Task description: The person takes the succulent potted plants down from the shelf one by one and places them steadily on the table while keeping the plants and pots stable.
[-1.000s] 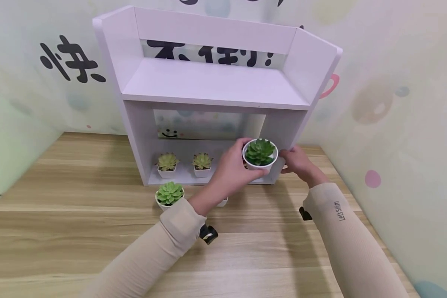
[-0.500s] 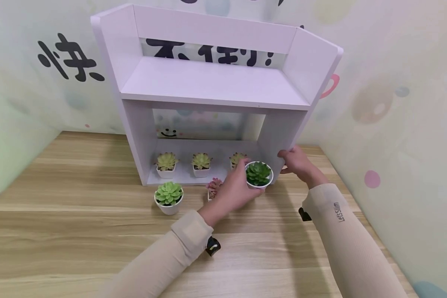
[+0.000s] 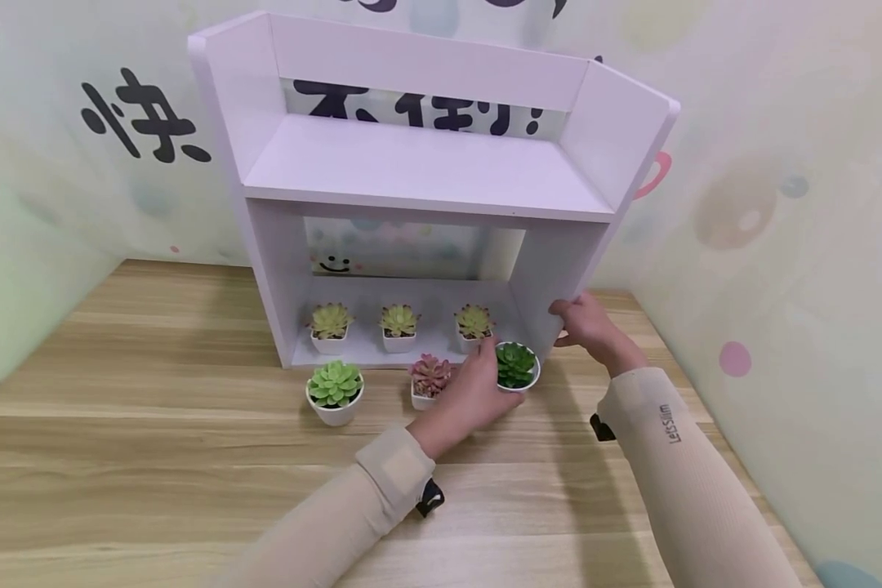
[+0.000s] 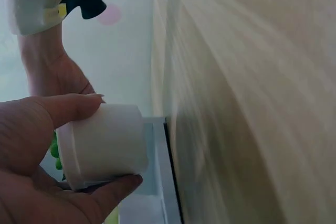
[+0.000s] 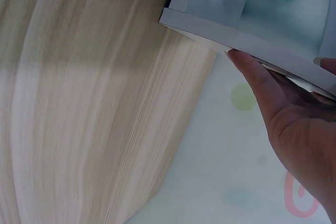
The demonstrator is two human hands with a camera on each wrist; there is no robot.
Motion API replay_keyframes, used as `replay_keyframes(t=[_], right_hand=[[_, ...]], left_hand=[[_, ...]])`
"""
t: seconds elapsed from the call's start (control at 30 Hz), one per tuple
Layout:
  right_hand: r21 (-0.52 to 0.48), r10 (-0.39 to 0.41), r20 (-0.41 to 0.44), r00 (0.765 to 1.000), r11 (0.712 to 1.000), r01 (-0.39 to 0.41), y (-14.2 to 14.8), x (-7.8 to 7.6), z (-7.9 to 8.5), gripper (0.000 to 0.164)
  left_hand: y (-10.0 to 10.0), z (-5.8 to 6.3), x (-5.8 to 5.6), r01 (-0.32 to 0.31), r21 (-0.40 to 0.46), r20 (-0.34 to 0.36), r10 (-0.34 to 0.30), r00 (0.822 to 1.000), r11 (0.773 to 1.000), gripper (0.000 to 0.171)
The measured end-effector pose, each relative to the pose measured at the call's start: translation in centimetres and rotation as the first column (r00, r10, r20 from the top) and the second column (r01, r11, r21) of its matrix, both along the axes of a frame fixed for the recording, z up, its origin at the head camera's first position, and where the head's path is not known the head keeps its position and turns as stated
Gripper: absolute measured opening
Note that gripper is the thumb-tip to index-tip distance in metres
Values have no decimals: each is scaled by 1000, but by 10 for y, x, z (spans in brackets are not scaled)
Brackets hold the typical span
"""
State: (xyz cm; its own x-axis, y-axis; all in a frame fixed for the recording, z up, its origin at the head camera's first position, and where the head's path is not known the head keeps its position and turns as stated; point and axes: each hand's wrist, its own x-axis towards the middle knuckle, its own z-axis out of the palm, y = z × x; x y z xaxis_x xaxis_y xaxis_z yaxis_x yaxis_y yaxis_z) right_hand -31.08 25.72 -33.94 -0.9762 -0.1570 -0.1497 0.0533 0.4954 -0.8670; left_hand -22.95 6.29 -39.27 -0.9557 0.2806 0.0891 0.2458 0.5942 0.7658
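Observation:
My left hand [image 3: 478, 392] grips a round white pot [image 4: 113, 142] with a dark green succulent [image 3: 515, 365], thumb and fingers on its sides. The pot is in front of the white shelf's [image 3: 412, 202] lower right corner; a small gap shows under it in the left wrist view. My right hand [image 3: 591, 327] holds the front edge of the shelf's right side panel [image 5: 210, 32] between thumb and fingers. Left of my left hand, a pink succulent in a white pot [image 3: 428, 384] stands on the table. Farther left is a light green succulent [image 3: 335, 384] in a round white pot.
Inside the lower compartment stand three yellow-green succulents in square white pots, at left [image 3: 330, 325], middle [image 3: 398, 325] and right [image 3: 474, 323]. The wood-grain table [image 3: 154, 457] extends in front. A patterned wall [image 3: 742, 245] rises behind and to the right.
My left hand has lowered the dark green succulent from before the lower compartment toward the table, uncovering the right yellow-green and pink plants. My right hand has stayed on the side panel.

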Motion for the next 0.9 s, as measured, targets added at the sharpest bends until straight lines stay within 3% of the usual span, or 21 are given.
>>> replay_keyframes(t=[0.4, 0.63, 0.9], right_hand=[[8, 1, 1, 1000, 1000, -1, 0, 0, 0, 55], [8, 9, -4, 1000, 1000, -9, 0, 1, 0, 56], [1, 5, 5, 1000, 1000, -5, 1, 2, 0, 57]], left_hand=[[4, -12, 7, -45, -44, 43, 47, 998, 998, 79], [7, -18, 6, -65, -71, 24, 67, 997, 995, 78], [8, -15, 9, -59, -55, 57, 62, 996, 997, 99]])
